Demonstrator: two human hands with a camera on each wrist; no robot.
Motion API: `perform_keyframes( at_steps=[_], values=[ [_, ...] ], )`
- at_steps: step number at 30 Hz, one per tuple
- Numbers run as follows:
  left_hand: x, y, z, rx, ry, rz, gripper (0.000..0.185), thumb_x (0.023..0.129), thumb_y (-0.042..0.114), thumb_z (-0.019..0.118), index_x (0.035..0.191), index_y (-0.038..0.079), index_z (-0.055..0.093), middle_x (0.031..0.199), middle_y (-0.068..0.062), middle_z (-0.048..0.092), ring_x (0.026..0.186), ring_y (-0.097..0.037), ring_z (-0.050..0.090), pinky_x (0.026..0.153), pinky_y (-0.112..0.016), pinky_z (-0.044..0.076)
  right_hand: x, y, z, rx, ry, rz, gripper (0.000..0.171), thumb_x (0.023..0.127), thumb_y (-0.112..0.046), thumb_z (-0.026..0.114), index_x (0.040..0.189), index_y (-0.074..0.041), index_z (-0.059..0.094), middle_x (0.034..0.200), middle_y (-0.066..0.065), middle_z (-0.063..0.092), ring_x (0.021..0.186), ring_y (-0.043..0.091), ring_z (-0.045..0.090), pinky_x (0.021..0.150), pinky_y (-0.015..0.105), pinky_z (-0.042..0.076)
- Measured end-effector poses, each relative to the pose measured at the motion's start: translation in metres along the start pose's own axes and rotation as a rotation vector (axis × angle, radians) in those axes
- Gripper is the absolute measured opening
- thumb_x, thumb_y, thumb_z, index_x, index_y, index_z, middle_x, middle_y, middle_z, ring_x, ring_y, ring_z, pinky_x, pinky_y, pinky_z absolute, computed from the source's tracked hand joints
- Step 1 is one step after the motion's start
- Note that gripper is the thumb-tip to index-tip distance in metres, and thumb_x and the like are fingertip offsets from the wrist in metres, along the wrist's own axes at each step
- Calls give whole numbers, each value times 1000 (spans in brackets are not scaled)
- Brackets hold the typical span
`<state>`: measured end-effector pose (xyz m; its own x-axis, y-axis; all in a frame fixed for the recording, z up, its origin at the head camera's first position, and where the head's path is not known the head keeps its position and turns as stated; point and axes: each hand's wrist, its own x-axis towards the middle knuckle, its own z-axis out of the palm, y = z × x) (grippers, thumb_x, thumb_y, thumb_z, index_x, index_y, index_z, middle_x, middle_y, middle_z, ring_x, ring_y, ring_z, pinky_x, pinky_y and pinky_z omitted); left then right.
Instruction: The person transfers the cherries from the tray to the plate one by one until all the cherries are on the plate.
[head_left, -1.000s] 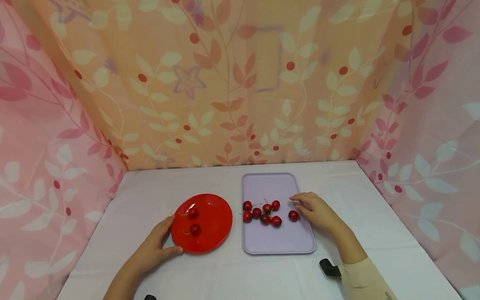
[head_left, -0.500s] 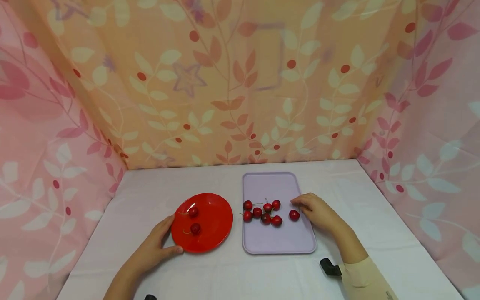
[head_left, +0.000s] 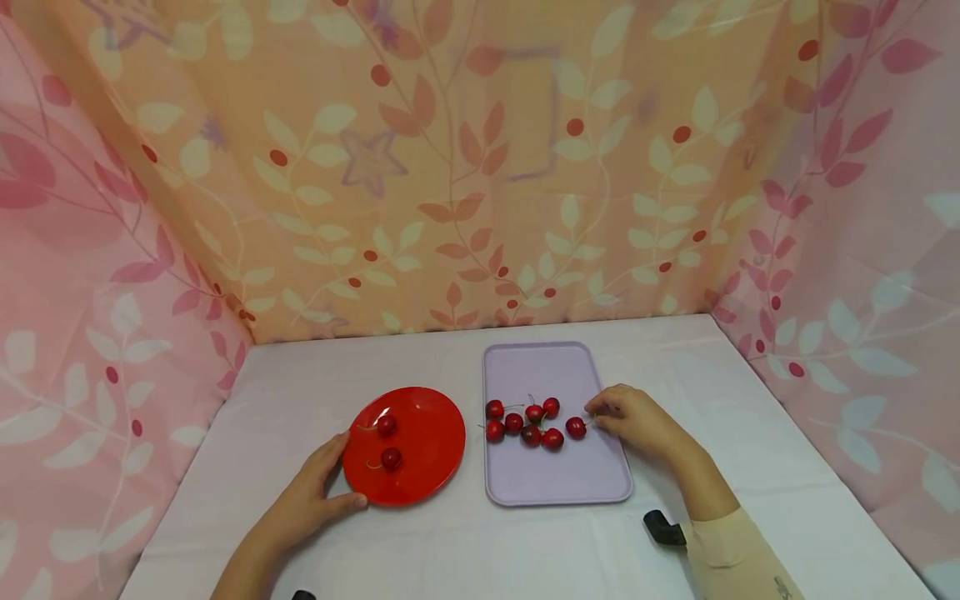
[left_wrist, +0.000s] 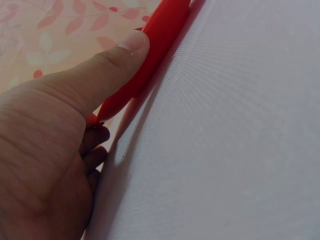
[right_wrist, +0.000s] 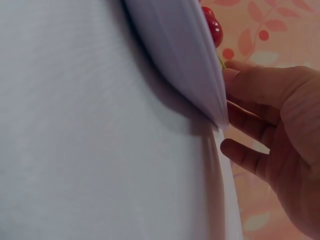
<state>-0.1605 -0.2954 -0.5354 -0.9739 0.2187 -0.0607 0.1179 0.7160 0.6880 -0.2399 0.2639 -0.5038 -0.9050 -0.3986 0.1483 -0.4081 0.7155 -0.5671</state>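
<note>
A red plate [head_left: 427,454] bears two stemmed cherries, one upper [head_left: 386,425] and one lower [head_left: 391,458]. My left hand [head_left: 311,492] holds the plate's left rim between thumb and fingers; the left wrist view shows the thumb [left_wrist: 112,65] against its outer side. On the lilac tray [head_left: 558,483] lie several dark red cherries [head_left: 532,435] in a cluster. A single cherry [head_left: 576,427] sits right of them, its stem pointing to my right hand [head_left: 637,421]. Thumb and forefinger of that hand pinch the stem [right_wrist: 221,62] over the tray's right edge.
A white cloth [head_left: 472,550] covers the table. Patterned fabric [head_left: 450,167] hangs at the back and both sides. A black piece [head_left: 663,528] sits by the right sleeve [head_left: 738,554]; a smaller dark piece [head_left: 303,595] shows near the left forearm.
The single cherry on the tray has shifted slightly left and its stem now points right into my right fingers, which have drawn together. My left hand and the plate stay where they were.
</note>
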Motion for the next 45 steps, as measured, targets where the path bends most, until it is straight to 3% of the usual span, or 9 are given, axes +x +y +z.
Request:
perform_keyframes(
  at_steps=[9, 15, 23, 31, 38, 45],
  values=[
    [0, 0, 1, -4, -6, -19, 115, 75, 58, 84, 165, 19, 24, 168, -14, 26, 154, -40, 22, 118, -65, 28, 0, -1, -1, 37, -27, 44, 14, 88, -10, 78, 99, -18, 77, 99, -7, 70, 95, 15, 61, 90, 41, 54],
    [-1, 0, 2, -17, -9, -35, 115, 74, 59, 85, 164, 20, 25, 168, -12, 26, 154, -39, 22, 118, -65, 29, -2, -2, -2, 59, -28, 51, 12, 88, -10, 79, 97, -18, 77, 98, -7, 69, 98, 17, 62, 94, 46, 54],
    [-2, 0, 7, -39, -9, -9, 114, 75, 56, 85, 164, 19, 25, 168, -13, 27, 154, -40, 23, 118, -63, 29, -5, -6, -4, 95, -19, 65, 11, 89, -7, 77, 93, -18, 77, 95, -7, 70, 98, 19, 63, 96, 51, 53],
    [-2, -1, 5, -10, 16, 8, 113, 75, 59, 84, 164, 22, 26, 167, -12, 28, 153, -39, 24, 117, -67, 30, -3, -9, -2, 133, -9, 75, 8, 90, -9, 78, 93, -17, 77, 95, -6, 70, 92, 14, 64, 90, 43, 57],
    [-2, 0, 0, -16, 5, -5, 113, 76, 58, 84, 164, 21, 24, 168, -13, 26, 154, -40, 22, 117, -67, 28, -1, -14, 0, 125, 71, 67, 13, 89, -9, 77, 91, -22, 77, 94, -7, 71, 95, 18, 64, 94, 52, 53],
    [-1, 0, -1, -4, 1, -10, 113, 76, 58, 83, 165, 21, 24, 168, -13, 26, 154, -40, 22, 118, -67, 27, 2, -20, -2, 122, 145, 45, 14, 88, -10, 79, 89, -24, 77, 91, -8, 70, 91, 16, 63, 84, 40, 55]
  ],
)
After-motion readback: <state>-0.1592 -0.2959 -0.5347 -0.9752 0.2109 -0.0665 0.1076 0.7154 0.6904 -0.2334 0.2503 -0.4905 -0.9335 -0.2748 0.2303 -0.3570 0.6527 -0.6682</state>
